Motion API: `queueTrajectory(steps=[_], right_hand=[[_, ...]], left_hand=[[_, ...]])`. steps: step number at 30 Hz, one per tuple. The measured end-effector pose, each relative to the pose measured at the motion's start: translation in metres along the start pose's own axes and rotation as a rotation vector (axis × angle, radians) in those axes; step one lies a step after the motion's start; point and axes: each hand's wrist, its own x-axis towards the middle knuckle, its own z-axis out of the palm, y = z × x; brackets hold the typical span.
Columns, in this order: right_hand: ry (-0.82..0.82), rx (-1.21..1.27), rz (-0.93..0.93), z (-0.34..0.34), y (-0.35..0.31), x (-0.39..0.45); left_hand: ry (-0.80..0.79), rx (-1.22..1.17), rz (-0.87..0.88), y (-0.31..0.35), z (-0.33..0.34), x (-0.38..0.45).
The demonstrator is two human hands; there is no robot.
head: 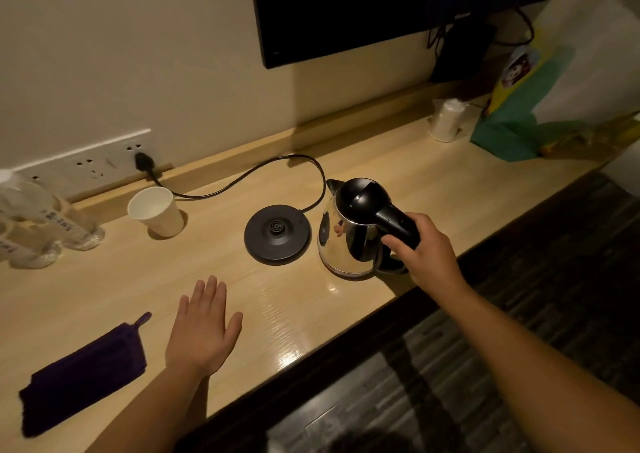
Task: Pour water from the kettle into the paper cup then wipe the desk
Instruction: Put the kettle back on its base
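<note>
The kettle [349, 231] sits on the desk [311, 314] beside its base [277, 233], the right hand [426, 255] wrapped tight on its handle, left hand [202, 328] flat and spread, so lift slowly toward the far paper cup [156, 212].

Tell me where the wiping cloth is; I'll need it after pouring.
The dark purple cloth lies flat at the desk's near left edge, just left of the open left hand, untouched.
</note>
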Motion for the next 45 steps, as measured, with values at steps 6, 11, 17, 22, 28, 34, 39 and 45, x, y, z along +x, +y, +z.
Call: queueTrajectory(steps=[6, 11, 17, 22, 28, 34, 39, 45], right_hand=[[0.056, 0.093, -0.002, 0.011, -0.011, -0.001], [0.065, 0.103, -0.073, 0.02, -0.036, 0.009], [0.036, 0.19, -0.138, 0.044, -0.069, 0.025], [0.013, 0.217, -0.15, 0.071, -0.085, 0.037], [-0.023, 0.204, -0.146, 0.09, -0.092, 0.045], [-0.04, 0.177, -0.154, 0.097, -0.092, 0.046], [-0.043, 0.165, -0.143, 0.1, -0.088, 0.046], [-0.061, 0.184, -0.139, 0.103, -0.087, 0.046]], left_hand=[[0.017, -0.012, -0.002, 0.0, 0.0, 0.0], [0.025, -0.015, -0.005, 0.0, 0.001, 0.0], [0.024, -0.015, -0.007, -0.002, 0.005, 0.0], [0.025, -0.029, -0.006, -0.003, 0.007, 0.001], [0.021, -0.042, -0.007, -0.003, 0.007, 0.001], [0.026, -0.043, -0.005, -0.003, 0.007, 0.001], [0.022, -0.048, -0.006, -0.003, 0.007, 0.001], [0.025, -0.058, -0.003, -0.003, 0.008, 0.001]])
